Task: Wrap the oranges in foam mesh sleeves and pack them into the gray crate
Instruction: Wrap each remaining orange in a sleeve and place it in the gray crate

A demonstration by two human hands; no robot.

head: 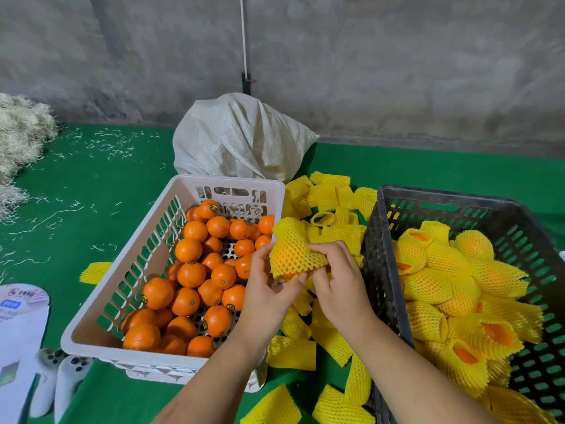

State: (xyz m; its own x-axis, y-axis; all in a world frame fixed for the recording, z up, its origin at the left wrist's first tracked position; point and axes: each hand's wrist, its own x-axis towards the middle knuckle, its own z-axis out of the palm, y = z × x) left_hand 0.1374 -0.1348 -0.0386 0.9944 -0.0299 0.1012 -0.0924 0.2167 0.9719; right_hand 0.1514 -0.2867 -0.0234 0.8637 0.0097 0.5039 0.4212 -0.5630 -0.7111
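Note:
Between the two crates I hold an orange partly inside a yellow foam mesh sleeve [293, 252]. My left hand [269, 286] cups it from below and the left, fingers curled round it. My right hand [336, 280] pinches the sleeve's right side. The white crate [101, 301] on the left holds several bare oranges [191, 273]. On the right, the gray crate [379, 240] contains several wrapped oranges [443, 270].
Loose yellow sleeves [330, 197] lie piled on the green table between and behind the crates, and one [94, 272] lies left of the white crate. A white woven sack [241, 139] stands behind. Two white controllers [61, 381] and printed paper [18, 332] are at the front left. Straw [21, 133] is heaped far left.

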